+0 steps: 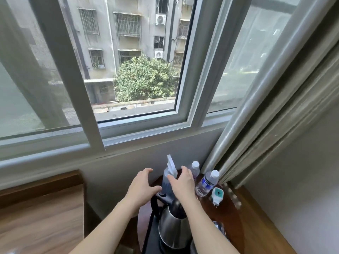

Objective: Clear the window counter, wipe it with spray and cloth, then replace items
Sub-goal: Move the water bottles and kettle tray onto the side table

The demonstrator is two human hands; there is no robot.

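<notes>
A spray bottle (167, 177) with a white nozzle stands on a dark round side table (226, 215) below the window. My left hand (142, 187) hovers to its left with fingers spread, holding nothing. On the bottle's right side my right hand (182, 182) is close to it with fingers extended; whether it touches is unclear. A steel electric kettle (174, 230) with a black handle stands in front, under my forearms. The window counter (55, 158) runs along the pale sill above. No cloth is visible.
Two water bottles (207, 183) (195, 168) stand at the table's back right beside a small white and teal plug-in device (217, 196). Grey curtains (266, 125) hang on the right. A wooden surface (40, 217) lies at the lower left.
</notes>
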